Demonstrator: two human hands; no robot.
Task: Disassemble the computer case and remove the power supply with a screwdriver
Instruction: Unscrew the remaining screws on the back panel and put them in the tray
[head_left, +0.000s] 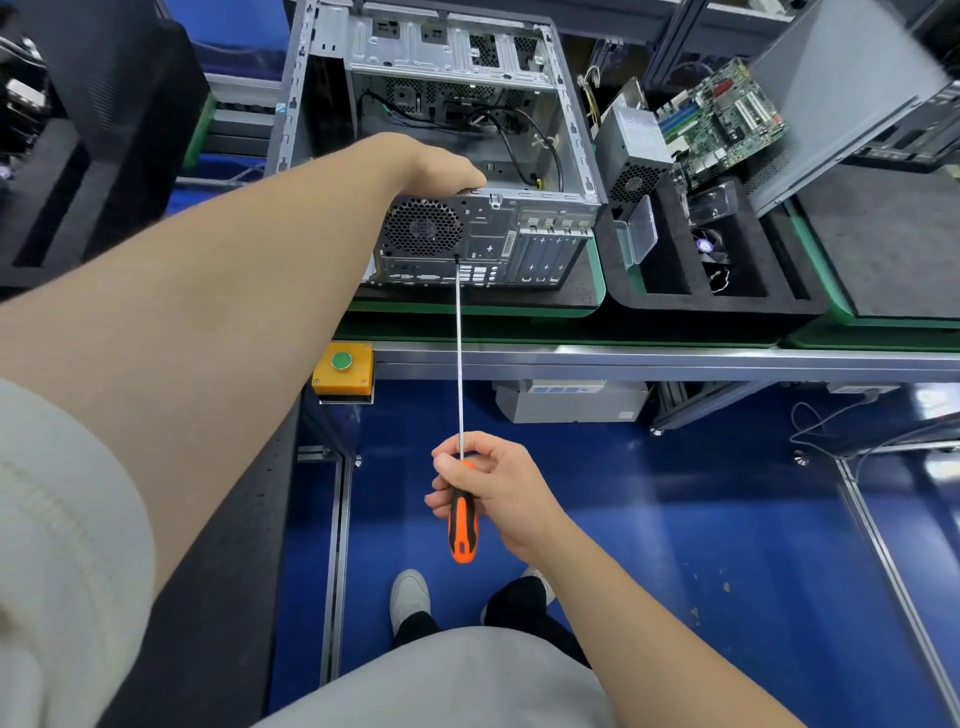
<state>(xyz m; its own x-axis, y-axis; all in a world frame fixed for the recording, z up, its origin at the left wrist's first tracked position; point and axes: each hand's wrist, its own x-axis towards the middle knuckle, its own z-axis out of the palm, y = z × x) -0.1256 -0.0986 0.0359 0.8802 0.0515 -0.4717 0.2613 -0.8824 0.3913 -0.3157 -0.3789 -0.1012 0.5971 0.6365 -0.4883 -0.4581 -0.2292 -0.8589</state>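
Note:
An open grey computer case (540, 218) lies on its side on a black mat, rear panel facing me. The power supply (423, 228) with its round fan grille fills the rear panel's left corner. My left hand (441, 169) rests over the case's top rear edge above that grille; its fingers are hidden inside the case. My right hand (491, 488) grips the orange and black handle of a long screwdriver (459, 364). The thin shaft runs up to the rear panel, and its tip touches the lower right corner of the fan grille.
A black foam tray (675, 291) to the right holds a removed power supply (631, 150), a green motherboard (722, 119) and a small fan. A grey side panel (841, 93) leans at far right. A yellow box with a green button (343, 369) sits on the bench edge.

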